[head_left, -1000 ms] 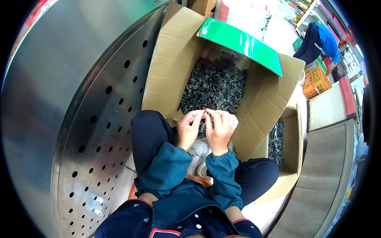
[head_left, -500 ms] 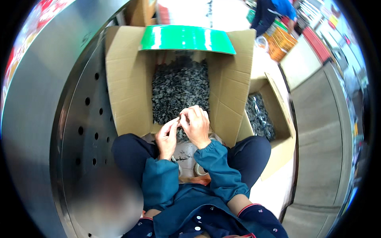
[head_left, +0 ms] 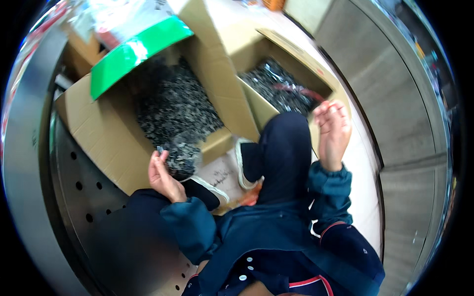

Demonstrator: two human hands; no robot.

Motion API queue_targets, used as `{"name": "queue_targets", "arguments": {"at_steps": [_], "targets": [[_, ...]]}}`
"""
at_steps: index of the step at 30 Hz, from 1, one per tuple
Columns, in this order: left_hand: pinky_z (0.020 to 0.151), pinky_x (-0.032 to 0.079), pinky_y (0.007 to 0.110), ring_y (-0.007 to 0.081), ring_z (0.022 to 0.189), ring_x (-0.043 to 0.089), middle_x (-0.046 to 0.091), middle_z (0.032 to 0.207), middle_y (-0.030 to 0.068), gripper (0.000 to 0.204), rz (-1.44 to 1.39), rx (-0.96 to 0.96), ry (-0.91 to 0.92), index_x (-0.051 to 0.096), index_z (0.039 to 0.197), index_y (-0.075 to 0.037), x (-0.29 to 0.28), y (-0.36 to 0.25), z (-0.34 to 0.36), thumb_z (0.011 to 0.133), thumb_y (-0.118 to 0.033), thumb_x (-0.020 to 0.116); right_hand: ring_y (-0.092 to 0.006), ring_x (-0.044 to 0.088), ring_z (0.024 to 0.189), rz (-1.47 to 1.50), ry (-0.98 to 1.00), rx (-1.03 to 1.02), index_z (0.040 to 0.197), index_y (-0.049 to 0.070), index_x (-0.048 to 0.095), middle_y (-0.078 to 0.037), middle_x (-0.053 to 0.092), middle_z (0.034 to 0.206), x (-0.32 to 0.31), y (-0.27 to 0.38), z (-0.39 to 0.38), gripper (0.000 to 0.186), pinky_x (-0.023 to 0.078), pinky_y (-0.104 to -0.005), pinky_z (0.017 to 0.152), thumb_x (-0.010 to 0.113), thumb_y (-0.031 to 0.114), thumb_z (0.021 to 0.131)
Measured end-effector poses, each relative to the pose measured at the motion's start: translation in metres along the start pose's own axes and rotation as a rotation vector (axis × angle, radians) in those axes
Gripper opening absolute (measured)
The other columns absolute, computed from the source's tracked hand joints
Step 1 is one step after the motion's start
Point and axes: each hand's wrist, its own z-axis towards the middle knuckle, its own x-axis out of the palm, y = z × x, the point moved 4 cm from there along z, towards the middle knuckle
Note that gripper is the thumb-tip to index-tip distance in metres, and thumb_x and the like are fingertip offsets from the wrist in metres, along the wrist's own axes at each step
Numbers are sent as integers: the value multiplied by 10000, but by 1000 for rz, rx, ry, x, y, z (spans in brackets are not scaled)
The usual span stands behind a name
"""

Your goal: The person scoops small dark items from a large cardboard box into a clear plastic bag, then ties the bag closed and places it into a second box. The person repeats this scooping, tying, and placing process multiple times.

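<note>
My left hand [head_left: 165, 173] grips the gathered neck of a small clear plastic bag [head_left: 183, 160] filled with dark grey-black dried flakes. This bag hangs by the near edge of a large open cardboard box [head_left: 103, 143]. Loose flakes of the same kind [head_left: 175, 101] fill the box's bottom. My right hand [head_left: 335, 130] is raised beside a smaller cardboard box [head_left: 264, 111] on the right, palm up, fingertips drawn together. Whatever is between them is too small and blurred to name. Inside the smaller box lies a clear bag of dark flakes [head_left: 276, 84] with a reddish strip across it.
A green flap or sheet [head_left: 138, 54] covers the large box's far edge. A perforated metal panel [head_left: 66, 172] runs along the left, and grey cabinet doors [head_left: 380, 84] stand on the right. My shoes [head_left: 242, 163] and knees are close to the boxes.
My hands have parted from where they met over the large box. The left now holds the small bag to the left; the right has swung toward the smaller box. My view has turned right.
</note>
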Motion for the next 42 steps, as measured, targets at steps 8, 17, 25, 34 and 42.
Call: {"name": "queue_targets", "arguments": {"at_steps": [8, 17, 25, 34, 42], "targets": [[882, 445, 273, 169, 938, 589, 630, 997, 163, 318, 92, 92, 100, 518, 1136, 70, 9, -3, -3, 920, -163, 496, -119, 563, 725, -618, -699, 74, 871, 7, 516, -69, 591, 799, -298, -69, -103, 177, 470, -242, 686, 550, 180, 891], [889, 436, 266, 166, 953, 577, 622, 1018, 160, 337, 194, 16, 166, 493, 1160, 64, 15, 6, -6, 931, -182, 480, -341, 614, 682, -1276, -268, 885, 721, -12, 597, -205, 618, 687, -355, -225, -277, 227, 488, -395, 647, 591, 214, 727], [837, 450, 239, 136, 902, 588, 642, 954, 139, 302, 179, 11, 194, 521, 1134, 47, 17, 9, -6, 924, -169, 494, -354, 617, 755, -1368, 241, 1139, 766, -6, 630, -211, 626, 759, -326, -270, -281, 256, 483, -420, 691, 563, 238, 727], [826, 458, 251, 160, 880, 611, 641, 940, 123, 244, 106, 38, 62, 565, 1072, 60, 4, 10, -1, 910, -115, 510, -356, 615, 767, -1501, 433, 780, 881, 3, 623, -192, 632, 797, -237, -152, -203, 231, 471, -446, 648, 534, 187, 773], [795, 469, 245, 166, 845, 632, 649, 909, 136, 212, 32, 145, 27, 570, 1048, 61, 25, -20, -12, 912, -83, 496, -9, 259, 486, -523, -217, 356, 856, 58, 518, 78, 350, 558, -129, -23, -102, 69, 194, -176, 450, 524, 123, 879]]}}
